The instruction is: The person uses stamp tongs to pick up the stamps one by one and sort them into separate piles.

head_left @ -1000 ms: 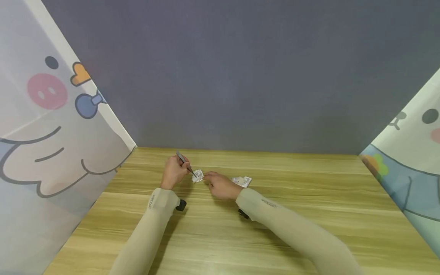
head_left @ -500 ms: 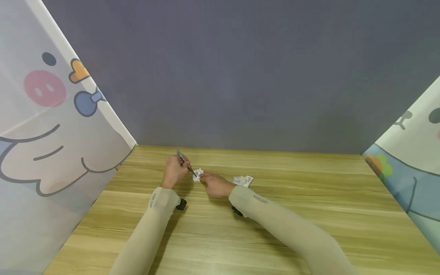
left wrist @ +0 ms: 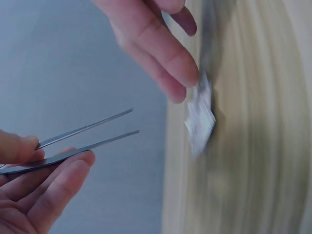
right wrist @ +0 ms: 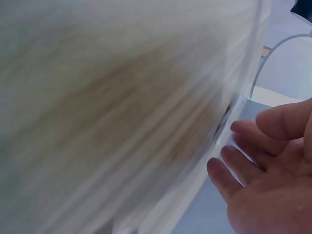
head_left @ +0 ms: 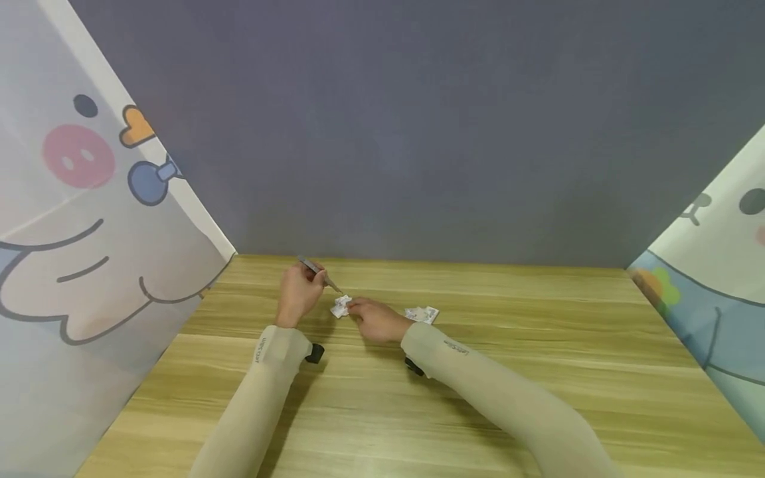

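The left hand [head_left: 301, 290] pinches; the right hand [head_left: 379, 320] points leftward, relaxed.

Paper pieces [left wrist: 201, 124] blurred, count unclear; sleeves [head_left: 242, 411] cut off by head view's bottom edge.

tweezers [left wrist: 87, 147]: grey | paper pieces [left wrist: 200, 122]: whitish | tabletop [head_left: 370, 405]: yellow-brown, streaked wood grain | sleeves [head_left: 254, 398]: beige, dark lettering

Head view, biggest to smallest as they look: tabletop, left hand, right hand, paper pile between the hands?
1. Tabletop
2. Left hand and right hand: too alike to rank
3. Paper pile
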